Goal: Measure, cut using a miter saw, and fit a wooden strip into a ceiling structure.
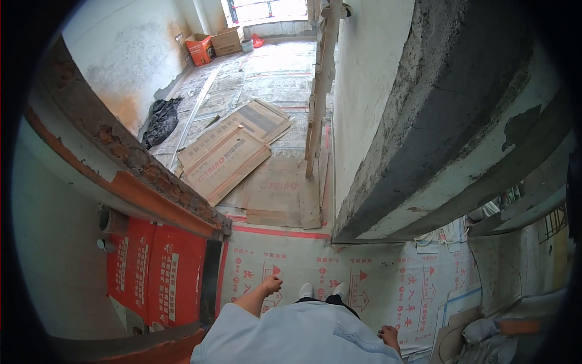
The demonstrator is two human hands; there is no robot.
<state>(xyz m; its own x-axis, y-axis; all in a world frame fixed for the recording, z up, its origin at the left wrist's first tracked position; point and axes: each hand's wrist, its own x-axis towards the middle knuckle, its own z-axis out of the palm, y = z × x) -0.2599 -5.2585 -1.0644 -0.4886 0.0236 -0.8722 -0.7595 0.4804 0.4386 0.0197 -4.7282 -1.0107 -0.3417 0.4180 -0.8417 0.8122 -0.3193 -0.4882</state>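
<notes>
My left hand is held out in front of me on the left, its fingers loosely curled and nothing visible in them. Below it lies the printed floor covering, pale with red print. Low at my right side hangs my right hand, its fingers bent inward; I see no object in it. Neither hand touches anything around it. Between them, my white shoes stand on the covering, just short of a doorway.
Flattened cardboard lies beyond the doorway, near an upright board. A rough wall end rises at right; red panels are at left. Farther in are a black plastic sheet and cardboard boxes.
</notes>
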